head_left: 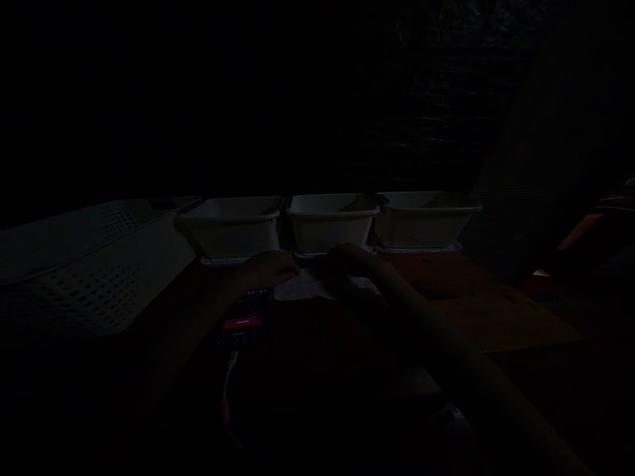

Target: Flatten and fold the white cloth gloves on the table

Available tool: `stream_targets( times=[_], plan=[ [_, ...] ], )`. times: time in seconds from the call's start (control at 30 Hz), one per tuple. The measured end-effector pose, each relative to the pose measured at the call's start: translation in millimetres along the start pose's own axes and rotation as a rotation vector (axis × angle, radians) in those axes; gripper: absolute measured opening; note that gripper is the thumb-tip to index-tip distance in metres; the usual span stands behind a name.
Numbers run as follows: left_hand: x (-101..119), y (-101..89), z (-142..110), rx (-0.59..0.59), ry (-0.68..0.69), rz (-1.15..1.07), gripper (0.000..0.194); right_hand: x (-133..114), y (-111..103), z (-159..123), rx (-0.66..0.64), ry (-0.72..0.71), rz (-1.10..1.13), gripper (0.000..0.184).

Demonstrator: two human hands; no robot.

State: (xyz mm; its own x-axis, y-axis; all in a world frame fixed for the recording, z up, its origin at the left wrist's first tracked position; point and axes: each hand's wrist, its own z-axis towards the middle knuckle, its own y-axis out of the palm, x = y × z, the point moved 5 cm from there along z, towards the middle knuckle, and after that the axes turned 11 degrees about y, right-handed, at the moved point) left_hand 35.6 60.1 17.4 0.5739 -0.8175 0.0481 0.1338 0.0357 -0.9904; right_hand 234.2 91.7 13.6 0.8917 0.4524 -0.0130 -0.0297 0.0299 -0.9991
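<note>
The scene is very dark. My left hand (pixel 272 267) reaches in front of the left and middle tubs, its fingers curled; whatever they hold, if anything, is hidden. A pale, crumpled sheet (pixel 297 285), cloth or paper, lies on the table between and below my hands. My right hand (pixel 351 256) is over its far edge, close to the front of the middle tub (pixel 331 231). Shadow hides the right fingers. Beneath my left wrist lies a phone (pixel 242 322) with a lit screen and a white cable (pixel 228 380) running toward me.
A left tub (pixel 233 237) and a right tub (pixel 421 228) flank the middle one, all pale and on light-rimmed bases. A white perforated basket (pixel 99 284) stands at the left. The wooden table (pixel 476 297) extends right. Part of what looks like a person (pixel 580 231) shows at far right.
</note>
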Motion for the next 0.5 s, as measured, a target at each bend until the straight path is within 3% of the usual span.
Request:
stream_targets(
  times=[0.17,0.5],
  plan=[
    [3.1,2.7,2.7,0.037,0.034,-0.078,0.028,-4.0,-1.2,0.6,-0.057,0.014,0.017,0.031],
    [-3.5,6.3,1.5,0.09,-0.002,-0.073,0.034,-10.1,-11.1,-3.7,0.032,-0.066,0.233,0.026]
  ],
)
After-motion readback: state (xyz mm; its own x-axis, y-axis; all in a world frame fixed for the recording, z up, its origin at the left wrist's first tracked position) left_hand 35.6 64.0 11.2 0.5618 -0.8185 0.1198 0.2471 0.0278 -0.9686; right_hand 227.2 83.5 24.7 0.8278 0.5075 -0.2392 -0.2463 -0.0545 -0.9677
